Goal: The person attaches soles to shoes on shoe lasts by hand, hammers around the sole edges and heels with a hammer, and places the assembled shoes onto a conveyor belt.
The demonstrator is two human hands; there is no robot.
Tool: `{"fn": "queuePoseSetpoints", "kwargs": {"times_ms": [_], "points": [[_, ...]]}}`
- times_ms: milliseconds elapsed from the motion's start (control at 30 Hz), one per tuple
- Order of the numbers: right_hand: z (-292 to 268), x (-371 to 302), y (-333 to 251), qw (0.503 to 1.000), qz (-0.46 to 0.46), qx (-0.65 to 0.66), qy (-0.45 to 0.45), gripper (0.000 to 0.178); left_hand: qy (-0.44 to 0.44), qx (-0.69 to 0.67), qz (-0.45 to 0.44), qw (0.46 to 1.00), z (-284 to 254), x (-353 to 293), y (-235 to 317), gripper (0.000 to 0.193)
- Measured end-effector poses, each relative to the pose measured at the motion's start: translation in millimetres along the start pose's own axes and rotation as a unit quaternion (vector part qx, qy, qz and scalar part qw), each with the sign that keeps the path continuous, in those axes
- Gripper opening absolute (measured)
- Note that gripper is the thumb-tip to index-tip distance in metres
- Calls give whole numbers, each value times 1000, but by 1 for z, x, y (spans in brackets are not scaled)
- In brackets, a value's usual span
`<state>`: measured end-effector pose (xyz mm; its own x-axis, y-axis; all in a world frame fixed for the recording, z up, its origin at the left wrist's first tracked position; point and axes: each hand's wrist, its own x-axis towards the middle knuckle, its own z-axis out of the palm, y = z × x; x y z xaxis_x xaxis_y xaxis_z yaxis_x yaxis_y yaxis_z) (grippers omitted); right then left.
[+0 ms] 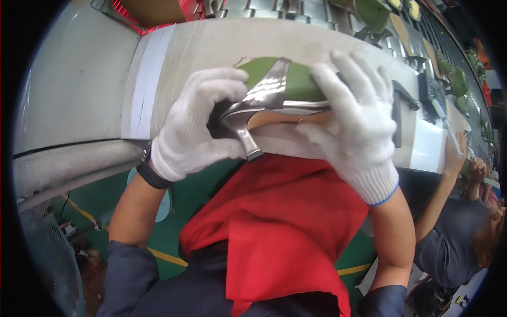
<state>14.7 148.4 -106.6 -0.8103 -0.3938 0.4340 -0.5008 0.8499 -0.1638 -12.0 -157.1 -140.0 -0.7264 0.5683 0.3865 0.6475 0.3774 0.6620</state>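
A silver high-heeled sandal (269, 84) on a green shoe last (303, 83) lies sideways between my two white-gloved hands, over the near part of the bench. Its tan sole (269, 118) faces me and its silver heel (246, 134) points down toward my red apron. My left hand (198, 119) curls round the heel end, thumb close to the heel's tip. At the toe end, my right hand (356, 113) has its thumb by the sole and its index finger against the last; the other fingers stretch upward. The toe is hidden behind this hand.
A dark hammer-like tool (404, 98) lies right of my right hand. Beyond the pale bench (211, 45) runs a slatted conveyor (253, 9) with more shoe parts. Red light glows at the upper left. A co-worker's arm (441, 185) reaches in at right; a fan (55, 259) stands lower left.
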Motion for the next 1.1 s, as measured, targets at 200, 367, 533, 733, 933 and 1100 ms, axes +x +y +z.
{"fn": "queuePoseSetpoints", "kwargs": {"times_ms": [200,367,533,733,933,1100], "points": [[6,2,-23,998,2,57,8,38,-77,-164,-131,975,-23,25,5,61],[5,7,-33,996,30,83,1,18,-100,-196,-178,959,-16,47,2,44],[2,10,-38,995,47,85,-10,16,-113,-145,-151,971,-16,50,1,43],[3,24,-47,994,81,66,-19,18,-67,-71,-198,975,-2,58,24,38],[0,9,-5,995,51,91,0,52,-123,-56,-130,982,-13,61,13,75],[0,1,7,996,36,80,-3,78,-167,-44,-127,977,-14,73,10,80]]}}
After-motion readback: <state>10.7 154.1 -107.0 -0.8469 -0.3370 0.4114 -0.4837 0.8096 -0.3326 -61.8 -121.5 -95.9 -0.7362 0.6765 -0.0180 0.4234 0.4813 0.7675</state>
